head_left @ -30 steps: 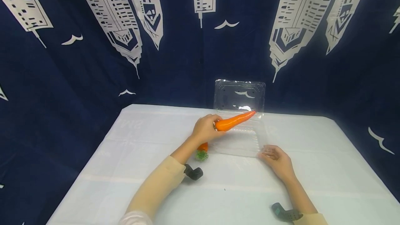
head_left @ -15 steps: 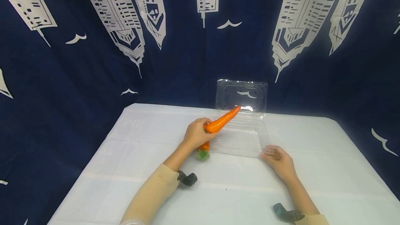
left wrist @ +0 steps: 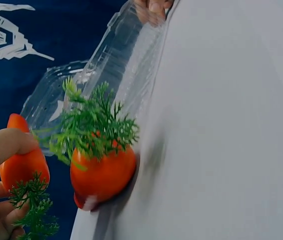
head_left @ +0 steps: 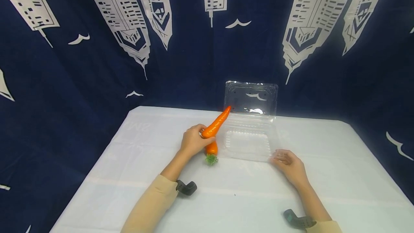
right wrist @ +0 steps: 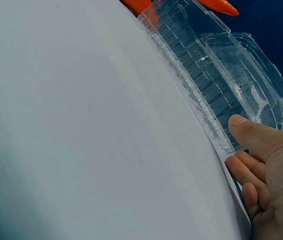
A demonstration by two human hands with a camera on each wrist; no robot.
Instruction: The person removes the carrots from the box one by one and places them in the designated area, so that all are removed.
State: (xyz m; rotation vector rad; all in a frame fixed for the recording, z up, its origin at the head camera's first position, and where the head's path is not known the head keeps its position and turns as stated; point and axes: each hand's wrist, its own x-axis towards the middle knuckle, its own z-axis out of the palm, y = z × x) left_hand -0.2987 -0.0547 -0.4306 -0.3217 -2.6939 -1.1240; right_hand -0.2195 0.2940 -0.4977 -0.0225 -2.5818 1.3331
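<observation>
My left hand (head_left: 192, 140) grips an orange carrot (head_left: 216, 122) by its thick end, its tip slanting up and away to the right. In the left wrist view the thumb lies over this carrot (left wrist: 22, 167), and its green leaves hang below. Just under it, a second carrot (head_left: 211, 149) with a frilly green top lies on the table, left of a clear plastic clamshell container (head_left: 247, 157). The container's lid (head_left: 233, 98) stands raised at the back. My right hand (head_left: 290, 166) pinches the container's near right corner, thumb (right wrist: 251, 131) over the rim.
A white cloth covers the table (head_left: 245, 208). Behind its far edge hangs a dark blue curtain (head_left: 191, 64) with white building prints. Dark wrist devices sit on both forearms, the left one (head_left: 187, 188) close over the table.
My left hand has moved left and slightly down with the carrot, from over the container to above the carrot on the table. The right hand has stayed at the container's corner.
</observation>
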